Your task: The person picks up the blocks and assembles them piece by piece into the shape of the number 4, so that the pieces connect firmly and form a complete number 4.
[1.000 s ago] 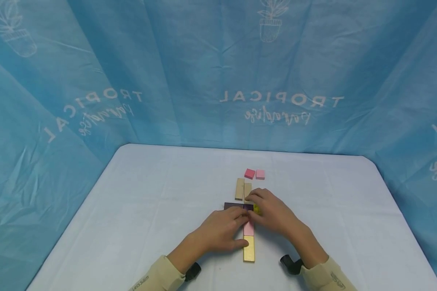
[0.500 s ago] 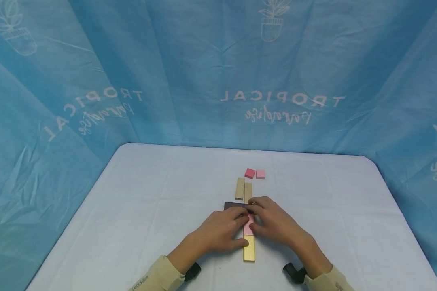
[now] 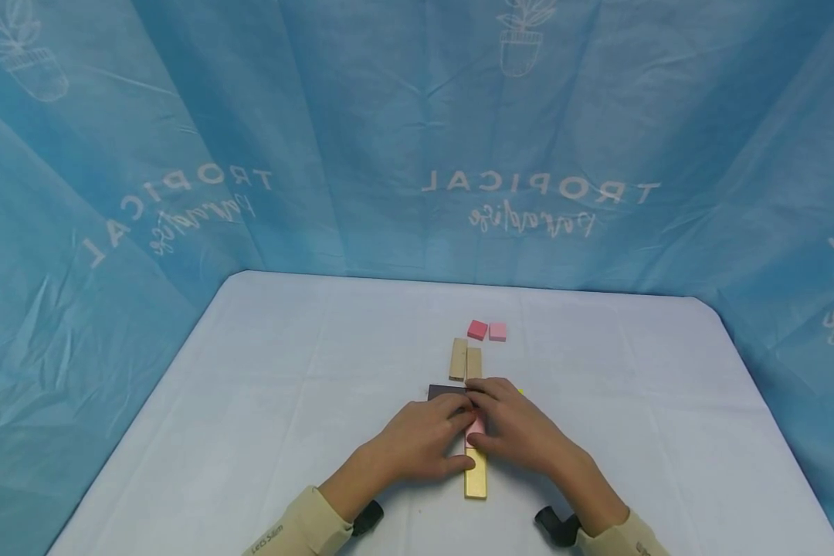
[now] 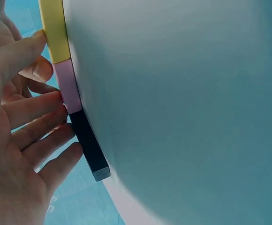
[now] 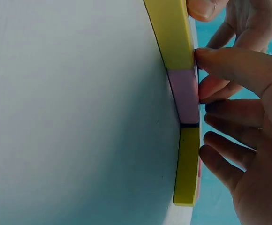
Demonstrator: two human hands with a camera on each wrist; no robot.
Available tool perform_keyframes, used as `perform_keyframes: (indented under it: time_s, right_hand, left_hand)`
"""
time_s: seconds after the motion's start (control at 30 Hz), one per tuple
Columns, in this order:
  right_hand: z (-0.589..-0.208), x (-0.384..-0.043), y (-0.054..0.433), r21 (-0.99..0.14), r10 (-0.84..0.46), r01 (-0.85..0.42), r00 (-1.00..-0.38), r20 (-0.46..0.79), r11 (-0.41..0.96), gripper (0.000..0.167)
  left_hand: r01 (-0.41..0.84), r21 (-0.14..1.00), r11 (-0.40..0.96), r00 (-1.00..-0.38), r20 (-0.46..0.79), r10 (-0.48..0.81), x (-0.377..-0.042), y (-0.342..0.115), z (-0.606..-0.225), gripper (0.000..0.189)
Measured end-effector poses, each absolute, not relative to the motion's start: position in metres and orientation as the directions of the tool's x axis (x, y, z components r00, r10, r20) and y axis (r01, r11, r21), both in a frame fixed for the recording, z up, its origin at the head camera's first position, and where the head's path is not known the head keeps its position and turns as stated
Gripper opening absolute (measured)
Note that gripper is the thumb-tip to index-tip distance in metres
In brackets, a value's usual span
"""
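Note:
On the white table, a golden block [image 3: 476,485] and a pink block [image 3: 476,426] lie end to end. A black block [image 4: 91,143] extends left from the far end of the pink one, and a bright yellow block [image 5: 186,166] extends right, mostly hidden in the head view. My left hand [image 3: 417,439] has its thumb on the golden block and its fingertips along the pink and black blocks. Opposite it, my right hand [image 3: 517,423] rests its thumb near the pink block and its other fingers spread over the join and the yellow block. Both hands' fingers are extended.
Two pale wooden blocks [image 3: 458,360] stand side by side just beyond the join. Farther back lie a red square block [image 3: 477,330] and a light pink square block [image 3: 497,332]. Blue printed curtains [image 3: 361,154] surround the table.
My right hand has come nearer to me and lower over the blocks, covering most of the yellow one. My left hand has stayed where it was.

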State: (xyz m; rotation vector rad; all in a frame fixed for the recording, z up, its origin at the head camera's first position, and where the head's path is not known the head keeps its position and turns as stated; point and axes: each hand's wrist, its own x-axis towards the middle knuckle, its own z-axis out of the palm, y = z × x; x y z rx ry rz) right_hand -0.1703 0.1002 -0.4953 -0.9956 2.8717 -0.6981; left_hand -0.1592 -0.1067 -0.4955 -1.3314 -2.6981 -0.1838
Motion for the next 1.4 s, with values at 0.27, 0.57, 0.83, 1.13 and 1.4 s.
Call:
perform_keyframes:
  time_s: [0.27, 0.57, 0.83, 1.13, 1.4]
  right_hand:
    - [-0.4969, -0.1683, 0.0979, -0.403, -0.568, -0.549, -0.819, 0.083, 0.732, 0.056]
    - [-0.4982, -0.1658, 0.0989, -0.391, -0.56, -0.536, -0.826, 0.063, 0.748, 0.063]
    - [-0.4965, -0.1635, 0.1013, -0.431, -0.577, -0.53, -0.816, 0.025, 0.73, 0.079]
    - [-0.5, -0.1603, 0.0989, -0.374, -0.573, -0.542, -0.819, 0.035, 0.753, 0.08]
    - [-0.4993, -0.1601, 0.0977, -0.364, -0.577, -0.553, -0.815, 0.051, 0.749, 0.078]
  left_hand:
    - [0.796, 0.049, 0.603, -0.602, 0.157, 0.783, -0.1585, -0.1062, -0.4951, 0.057]
    - [0.793, 0.056, 0.606, -0.607, 0.141, 0.782, -0.1581, -0.1053, -0.4936, 0.059]
    - [0.788, 0.06, 0.613, -0.615, 0.12, 0.779, -0.1575, -0.106, -0.4924, 0.061]
    - [0.788, 0.061, 0.612, -0.614, 0.127, 0.779, -0.1573, -0.106, -0.4942, 0.06]
    - [0.788, 0.061, 0.612, -0.614, 0.137, 0.777, -0.1567, -0.106, -0.4929, 0.057]
